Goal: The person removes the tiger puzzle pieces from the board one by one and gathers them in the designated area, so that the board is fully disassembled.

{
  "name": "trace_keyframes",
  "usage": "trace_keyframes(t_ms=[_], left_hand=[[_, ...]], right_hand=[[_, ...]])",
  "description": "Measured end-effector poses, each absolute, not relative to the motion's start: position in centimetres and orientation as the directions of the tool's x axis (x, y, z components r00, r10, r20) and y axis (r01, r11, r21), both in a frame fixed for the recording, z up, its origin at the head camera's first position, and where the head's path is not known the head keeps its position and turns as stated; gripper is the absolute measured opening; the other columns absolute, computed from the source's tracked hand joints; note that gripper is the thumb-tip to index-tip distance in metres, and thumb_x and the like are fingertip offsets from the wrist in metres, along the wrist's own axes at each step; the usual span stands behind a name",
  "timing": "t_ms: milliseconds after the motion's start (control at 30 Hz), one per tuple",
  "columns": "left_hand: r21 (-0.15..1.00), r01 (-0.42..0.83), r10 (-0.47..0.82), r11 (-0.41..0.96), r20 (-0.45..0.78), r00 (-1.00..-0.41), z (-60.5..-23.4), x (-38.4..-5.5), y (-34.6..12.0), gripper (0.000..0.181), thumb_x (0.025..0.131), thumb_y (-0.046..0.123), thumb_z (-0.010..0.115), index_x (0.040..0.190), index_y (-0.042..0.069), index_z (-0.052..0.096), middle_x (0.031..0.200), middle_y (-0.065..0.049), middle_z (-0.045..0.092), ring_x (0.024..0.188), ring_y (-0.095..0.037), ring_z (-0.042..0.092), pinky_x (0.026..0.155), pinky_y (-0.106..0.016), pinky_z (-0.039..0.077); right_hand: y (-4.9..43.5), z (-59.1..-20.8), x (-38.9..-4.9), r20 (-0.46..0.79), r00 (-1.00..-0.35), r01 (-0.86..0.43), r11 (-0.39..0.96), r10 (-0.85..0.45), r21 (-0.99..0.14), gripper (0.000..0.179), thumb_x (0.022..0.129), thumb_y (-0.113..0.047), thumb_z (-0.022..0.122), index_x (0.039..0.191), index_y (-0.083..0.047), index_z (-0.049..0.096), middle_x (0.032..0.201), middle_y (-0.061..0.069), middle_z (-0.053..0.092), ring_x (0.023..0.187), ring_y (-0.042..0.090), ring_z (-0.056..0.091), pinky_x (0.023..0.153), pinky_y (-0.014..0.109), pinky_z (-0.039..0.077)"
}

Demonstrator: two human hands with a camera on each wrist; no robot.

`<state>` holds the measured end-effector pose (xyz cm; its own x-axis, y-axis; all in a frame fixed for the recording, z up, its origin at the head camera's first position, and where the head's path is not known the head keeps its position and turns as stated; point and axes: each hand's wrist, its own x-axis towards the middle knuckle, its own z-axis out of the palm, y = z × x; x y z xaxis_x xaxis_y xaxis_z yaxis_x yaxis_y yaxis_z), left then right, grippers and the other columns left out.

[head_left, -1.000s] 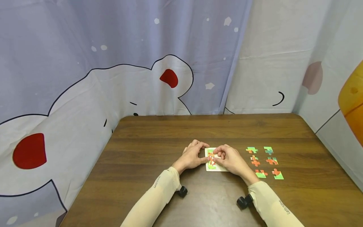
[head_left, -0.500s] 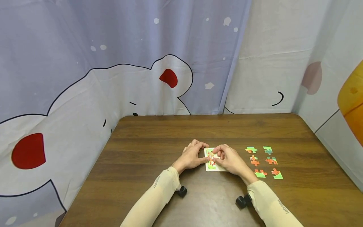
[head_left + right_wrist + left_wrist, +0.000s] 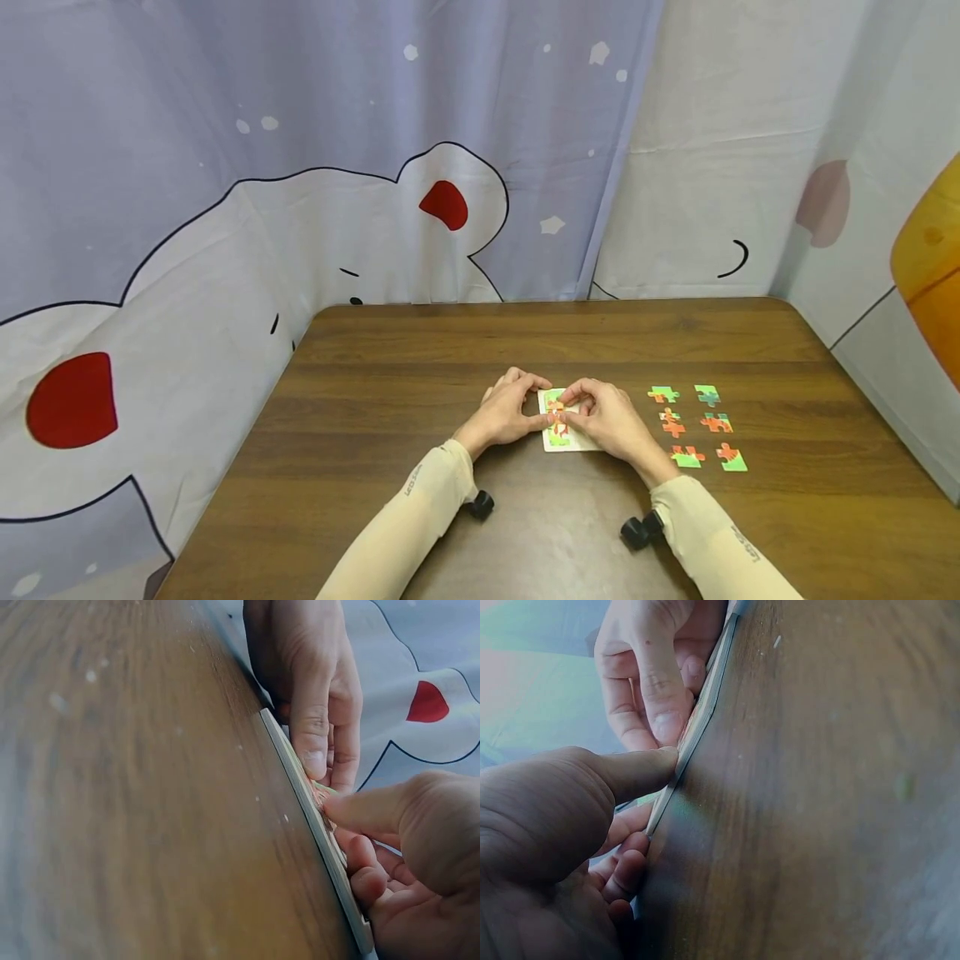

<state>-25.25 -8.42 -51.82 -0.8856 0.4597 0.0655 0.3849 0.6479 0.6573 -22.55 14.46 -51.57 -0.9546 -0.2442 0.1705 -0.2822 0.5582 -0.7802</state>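
Observation:
A small white-framed puzzle board [image 3: 577, 444] lies flat on the table between both hands. Green and orange jigsaw pieces [image 3: 557, 437] fill its left part. My left hand [image 3: 504, 414] steadies the board at its left side, thumb on the face and fingers at the far corner. With thumb and index finger, my right hand [image 3: 611, 423] pinches a puzzle piece over the filled part, partly hidden by the fingers. In the right wrist view an orange and green piece [image 3: 324, 793] shows by the right thumb [image 3: 360, 814]; the left thumb [image 3: 309, 746] presses close beside it.
Several loose jigsaw pieces lie in two columns right of the board, among them a green and orange one [image 3: 664, 394] and a corner piece [image 3: 735, 460]. The wooden table [image 3: 375, 367] ends at a patterned curtain [image 3: 360, 233] behind it.
Both hands stay at the board. The right fingers shift slightly over the pieces, and the whole head view drifts a little. The loose pieces stay where they were.

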Motion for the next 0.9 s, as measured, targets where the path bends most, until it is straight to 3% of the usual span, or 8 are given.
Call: trace_keyframes(t_ms=[133,300,567,800,900], left_hand=[[0.654,0.388,0.468,0.649,0.059,-0.882,-50.98,-24.78,-8.54,0.052,0.098,0.034,0.088,0.144,0.016,0.070,0.129,-0.004,0.059,0.120,-0.024,0.055,0.106,-0.048,0.040],[0.661,0.375,0.464,0.650,0.045,-0.885,-50.77,-24.69,-8.51,0.053,0.098,0.033,0.088,0.145,0.015,0.070,0.130,-0.004,0.059,0.123,-0.024,0.056,0.108,-0.048,0.039],[0.656,0.370,0.462,0.658,0.037,-0.886,-50.98,-24.83,-8.52,0.053,0.098,0.033,0.089,0.145,0.017,0.071,0.129,-0.002,0.059,0.118,-0.020,0.056,0.106,-0.046,0.040],[0.665,0.387,0.480,0.638,0.050,-0.876,-51.08,-24.92,-8.73,0.057,0.098,0.036,0.088,0.148,0.016,0.069,0.127,-0.003,0.059,0.107,-0.017,0.054,0.101,-0.044,0.038],[0.647,0.407,0.500,0.645,0.046,-0.865,-50.93,-24.96,-8.85,0.072,0.093,0.044,0.093,0.153,0.015,0.066,0.130,-0.003,0.059,0.112,-0.018,0.054,0.102,-0.043,0.039]], right_hand=[[14.28,-51.61,-22.62,0.174,-0.962,-0.265,0.579,-0.209,-0.771,0.017,0.091,-0.007,0.092,0.103,-0.012,0.081,0.078,-0.003,0.071,0.068,0.010,0.062,0.062,0.024,0.047],[14.11,-51.54,-22.76,0.200,-0.959,-0.280,0.568,-0.200,-0.774,0.018,0.090,-0.004,0.092,0.101,-0.011,0.079,0.085,-0.001,0.076,0.071,0.010,0.064,0.064,0.024,0.048],[13.98,-51.52,-22.97,0.188,-0.960,-0.274,0.546,-0.208,-0.792,0.043,0.093,-0.001,0.088,0.132,-0.001,0.073,0.094,0.002,0.080,0.077,0.011,0.068,0.069,0.023,0.050],[13.88,-51.58,-23.23,0.193,-0.958,-0.282,0.582,-0.211,-0.763,0.026,0.093,-0.005,0.089,0.118,-0.003,0.081,0.091,-0.001,0.081,0.077,0.011,0.068,0.068,0.024,0.050],[13.89,-51.49,-23.19,0.186,-0.961,-0.271,0.582,-0.203,-0.767,0.024,0.093,-0.004,0.088,0.116,-0.004,0.081,0.091,-0.001,0.080,0.077,0.011,0.068,0.068,0.024,0.050]])
